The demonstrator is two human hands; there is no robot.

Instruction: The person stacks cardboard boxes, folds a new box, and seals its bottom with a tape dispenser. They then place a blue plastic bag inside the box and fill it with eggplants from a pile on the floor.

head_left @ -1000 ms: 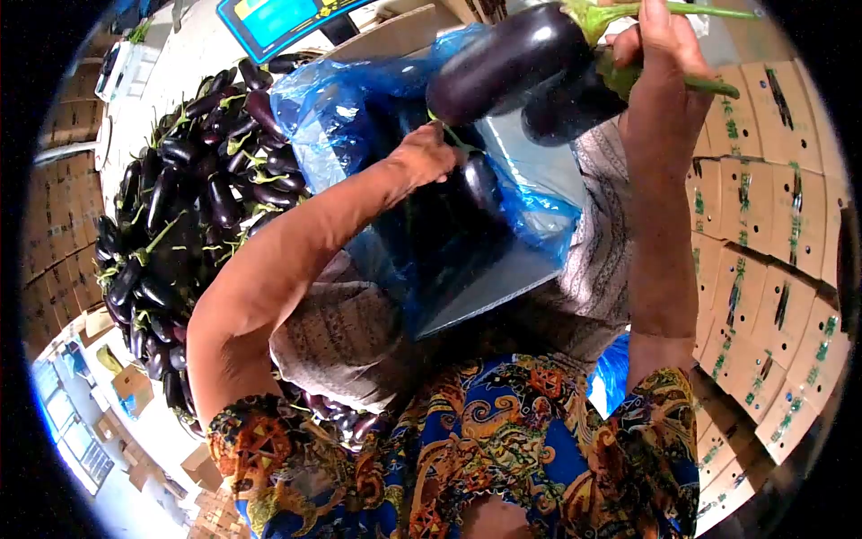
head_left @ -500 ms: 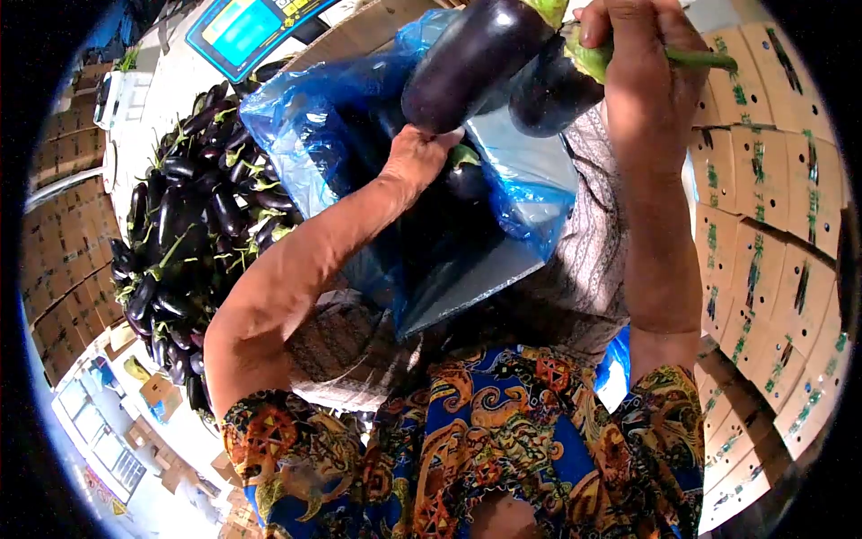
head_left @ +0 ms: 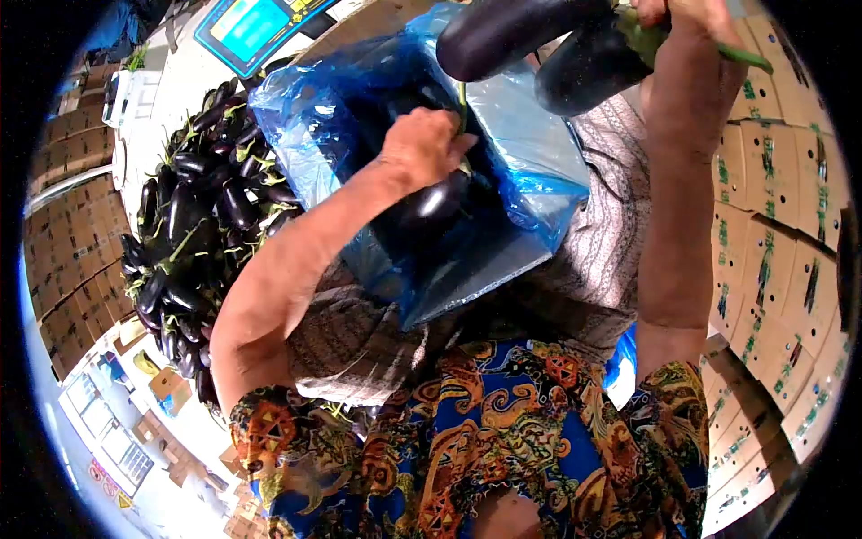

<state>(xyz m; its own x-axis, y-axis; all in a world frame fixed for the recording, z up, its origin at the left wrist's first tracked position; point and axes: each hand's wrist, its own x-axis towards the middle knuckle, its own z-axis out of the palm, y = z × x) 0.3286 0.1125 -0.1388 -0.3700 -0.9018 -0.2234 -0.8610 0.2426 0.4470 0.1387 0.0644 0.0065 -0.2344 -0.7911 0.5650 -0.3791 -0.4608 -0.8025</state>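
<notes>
My left hand [head_left: 426, 144] is closed round the green stem of an eggplant [head_left: 433, 202] in the mouth of a blue plastic bag [head_left: 530, 162]. The bag lines an open box in front of me. At the top right, my right hand [head_left: 687, 27] grips two dark eggplants by their stems, one [head_left: 512, 36] reaching over the bag's far edge and the other [head_left: 593, 72] beside it. Part of the right hand is cut off by the frame's top edge. The bag's inside is dark, so its contents are hard to make out.
A large heap of eggplants [head_left: 202, 207] lies left of the bag. Behind it is a scale with a lit blue display [head_left: 256, 31]. Stacked cardboard boxes [head_left: 772, 189] stand on the right, and more boxes [head_left: 76, 242] at the far left.
My right hand has moved up and right with its eggplants. My left hand, near the held eggplants before, now has the stem of an eggplant in the bag, which shows more clearly.
</notes>
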